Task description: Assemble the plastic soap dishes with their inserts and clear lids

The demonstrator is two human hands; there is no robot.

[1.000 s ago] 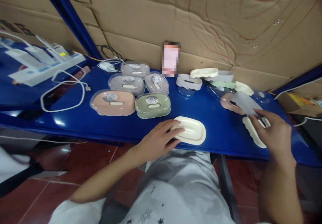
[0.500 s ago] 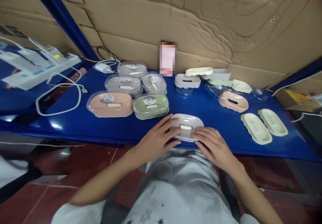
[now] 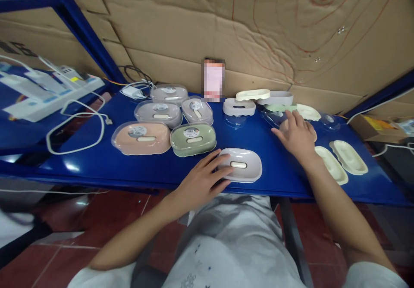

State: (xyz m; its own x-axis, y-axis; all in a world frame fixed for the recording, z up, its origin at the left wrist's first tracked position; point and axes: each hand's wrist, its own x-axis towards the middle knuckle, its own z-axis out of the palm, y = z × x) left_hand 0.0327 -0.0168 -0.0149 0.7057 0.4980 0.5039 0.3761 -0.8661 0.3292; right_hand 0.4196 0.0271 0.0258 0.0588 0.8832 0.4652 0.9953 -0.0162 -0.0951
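Observation:
A pale lavender soap box (image 3: 252, 174) with a cream oblong piece in its middle lies at the table's front edge. Resting on its left end is my left hand (image 3: 207, 176), fingers outstretched and apart. Farther right, my right hand (image 3: 297, 137) is open above a peach tray (image 3: 313, 133), covering most of it; whether it touches the tray cannot be seen. Just past its fingertips are a green tray (image 3: 278, 107) and a clear lid (image 3: 273, 117). A cream tray (image 3: 333, 167) lies partly behind my right forearm.
Several lidded boxes, including a peach one (image 3: 142, 143) and a green one (image 3: 194, 145), stand at the left. Lavender and cream parts (image 3: 252, 95) are stacked at the back. A blurred upright panel (image 3: 213, 81) leans against the cardboard. A white cable (image 3: 76, 150) and power strip (image 3: 35, 107) lie left.
My right hand has left the lavender soap box and moved right and away from me, over the peach tray. The left hand has stayed at the box's left end.

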